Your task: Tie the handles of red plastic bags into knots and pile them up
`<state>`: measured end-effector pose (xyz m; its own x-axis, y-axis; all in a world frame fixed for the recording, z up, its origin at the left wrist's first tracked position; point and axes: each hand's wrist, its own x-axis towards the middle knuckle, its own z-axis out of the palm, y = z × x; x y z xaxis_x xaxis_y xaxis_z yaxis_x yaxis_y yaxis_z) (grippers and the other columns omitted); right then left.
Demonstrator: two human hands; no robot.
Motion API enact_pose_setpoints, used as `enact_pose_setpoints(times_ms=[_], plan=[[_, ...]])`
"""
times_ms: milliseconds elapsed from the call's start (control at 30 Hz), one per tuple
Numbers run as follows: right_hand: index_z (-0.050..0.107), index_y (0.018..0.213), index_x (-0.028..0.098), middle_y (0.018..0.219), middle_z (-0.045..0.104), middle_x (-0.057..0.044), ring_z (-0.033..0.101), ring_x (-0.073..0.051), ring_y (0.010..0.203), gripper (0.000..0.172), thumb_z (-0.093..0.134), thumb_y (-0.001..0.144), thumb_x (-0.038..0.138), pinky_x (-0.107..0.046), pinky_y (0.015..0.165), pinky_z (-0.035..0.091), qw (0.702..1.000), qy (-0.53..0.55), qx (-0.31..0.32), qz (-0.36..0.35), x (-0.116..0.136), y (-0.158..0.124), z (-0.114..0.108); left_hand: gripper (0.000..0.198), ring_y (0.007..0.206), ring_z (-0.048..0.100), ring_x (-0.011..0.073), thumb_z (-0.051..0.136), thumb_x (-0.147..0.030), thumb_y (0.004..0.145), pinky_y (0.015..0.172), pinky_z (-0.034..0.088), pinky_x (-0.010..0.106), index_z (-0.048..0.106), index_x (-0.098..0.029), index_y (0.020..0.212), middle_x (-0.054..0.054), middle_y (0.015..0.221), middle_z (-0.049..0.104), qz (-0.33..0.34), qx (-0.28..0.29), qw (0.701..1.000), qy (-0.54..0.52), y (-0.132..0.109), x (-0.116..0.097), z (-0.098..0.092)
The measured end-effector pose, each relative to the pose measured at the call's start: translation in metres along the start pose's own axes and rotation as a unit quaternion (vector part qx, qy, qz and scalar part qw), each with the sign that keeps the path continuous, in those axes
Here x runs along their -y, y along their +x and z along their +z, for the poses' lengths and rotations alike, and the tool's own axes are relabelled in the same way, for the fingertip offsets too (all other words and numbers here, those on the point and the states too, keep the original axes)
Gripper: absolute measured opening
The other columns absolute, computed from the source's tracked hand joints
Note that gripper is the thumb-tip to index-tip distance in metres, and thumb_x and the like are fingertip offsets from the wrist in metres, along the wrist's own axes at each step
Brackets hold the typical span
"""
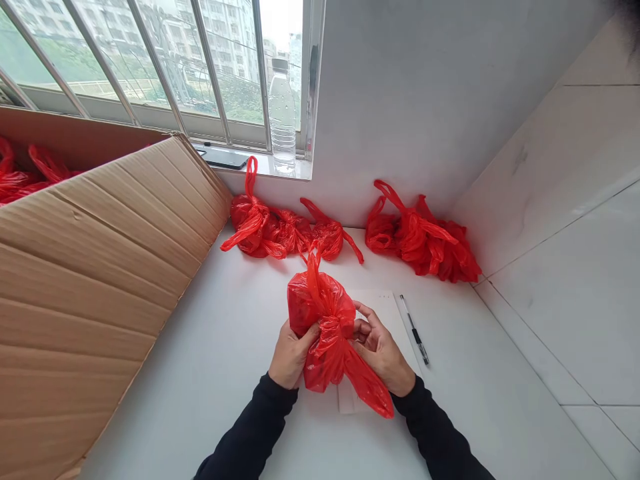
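Left hand (290, 353) grips knotted red plastic bag (330, 333) from one side, thumb pressed on its front; right hand (385, 351) touches the other side, fingers curled, can't tell if pinching. Bag is over white tabletop (210, 347), partly hiding white paper (387, 310), pen (414, 329) just right of it. Farther out: tied red bags (293, 230) and red bag pile (423, 240) by wall, cardboard box (110, 267) left, clear bottle (283, 120) on windowsill (260, 163).
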<state>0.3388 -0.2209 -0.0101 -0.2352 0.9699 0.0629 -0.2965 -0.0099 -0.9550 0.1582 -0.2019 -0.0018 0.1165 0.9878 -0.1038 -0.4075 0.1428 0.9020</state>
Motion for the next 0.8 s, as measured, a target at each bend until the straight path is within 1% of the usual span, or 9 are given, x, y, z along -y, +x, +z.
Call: enact_pose_setpoints(times_ms=[67,133,267,367,500,567,633,733,800], plan=[[0.046,0.139,0.029,0.108,0.068,-0.006,0.067,-0.021,0.096,0.061,0.076,0.086,0.033,-0.038,0.089,0.054,1.0,-0.01,-0.01,-0.009,-0.001,0.0,0.002,0.036,0.083,0.071,0.0274,0.079,-0.042,0.077,0.069,0.055,0.035,0.071,-0.013,0.095,0.012,0.091,0.076,-0.013,0.011,1.0,0.013,0.0,-0.001,0.001],[0.053,0.134,0.027,0.11,0.068,-0.007,0.066,-0.021,0.099,0.054,0.076,0.086,0.035,-0.039,0.093,0.052,0.999,-0.013,-0.024,-0.021,0.001,-0.001,0.004,0.031,0.082,0.07,0.026,0.077,-0.041,0.077,0.071,0.054,0.034,0.071,-0.014,0.091,0.011,0.091,0.075,-0.014,0.021,1.0,0.014,-0.001,-0.002,0.003],[0.065,0.116,0.022,0.11,0.07,-0.009,0.066,-0.023,0.1,0.036,0.075,0.086,0.039,-0.039,0.092,0.053,0.998,-0.013,-0.052,-0.02,0.004,-0.001,0.006,0.023,0.074,0.064,0.021,0.074,-0.037,0.078,0.071,0.051,0.031,0.069,-0.016,0.08,0.006,0.081,0.071,-0.031,0.051,0.998,-0.027,-0.004,-0.007,0.005],[0.068,0.104,0.02,0.103,0.072,-0.008,0.068,-0.023,0.093,0.03,0.074,0.086,0.043,-0.036,0.084,0.056,0.996,-0.011,-0.088,-0.008,0.002,0.0,0.004,0.023,0.079,0.062,0.0222,0.073,-0.035,0.075,0.074,0.051,0.032,0.068,-0.017,0.088,0.005,0.085,0.07,-0.045,0.089,0.994,-0.041,-0.007,-0.012,0.007],[0.068,0.101,0.021,0.101,0.073,-0.007,0.069,-0.022,0.09,0.029,0.072,0.087,0.045,-0.034,0.082,0.056,0.993,0.01,-0.113,-0.008,0.0,0.001,-0.002,0.033,0.09,0.063,0.0267,0.08,-0.033,0.069,0.082,0.051,0.036,0.067,-0.017,0.095,0.007,0.093,0.069,-0.015,0.164,0.986,0.041,-0.009,-0.013,0.011],[0.068,0.103,0.022,0.103,0.073,-0.007,0.069,-0.023,0.093,0.03,0.071,0.088,0.047,-0.035,0.084,0.056,0.994,0.016,-0.111,-0.005,0.0,0.002,-0.004,0.031,0.088,0.064,0.0269,0.081,-0.034,0.07,0.079,0.051,0.036,0.067,-0.017,0.092,0.007,0.089,0.069,-0.006,0.158,0.984,0.079,-0.009,-0.011,0.012],[0.067,0.108,0.023,0.11,0.071,-0.008,0.068,-0.024,0.099,0.034,0.076,0.084,0.046,-0.038,0.09,0.055,0.995,0.015,-0.094,-0.006,-0.002,0.004,-0.006,0.029,0.085,0.065,0.0268,0.079,-0.036,0.073,0.076,0.052,0.036,0.067,-0.017,0.091,0.007,0.088,0.07,0.0,0.13,0.987,0.09,-0.008,-0.008,0.012],[0.063,0.123,0.027,0.119,0.068,-0.008,0.066,-0.025,0.106,0.055,0.085,0.074,0.037,-0.04,0.097,0.052,0.997,0.016,-0.069,-0.006,-0.004,0.006,-0.007,0.03,0.088,0.067,0.0282,0.079,-0.037,0.075,0.078,0.053,0.037,0.07,-0.016,0.095,0.009,0.092,0.072,0.021,0.093,0.992,0.079,-0.005,-0.004,0.009],[0.059,0.131,0.029,0.12,0.067,-0.007,0.066,-0.024,0.105,0.064,0.086,0.073,0.032,-0.04,0.094,0.054,0.997,0.027,-0.065,0.013,-0.005,0.006,-0.007,0.031,0.092,0.068,0.0294,0.079,-0.035,0.076,0.083,0.054,0.039,0.071,-0.015,0.098,0.01,0.096,0.074,0.033,0.079,0.994,0.066,-0.003,-0.004,0.007]])
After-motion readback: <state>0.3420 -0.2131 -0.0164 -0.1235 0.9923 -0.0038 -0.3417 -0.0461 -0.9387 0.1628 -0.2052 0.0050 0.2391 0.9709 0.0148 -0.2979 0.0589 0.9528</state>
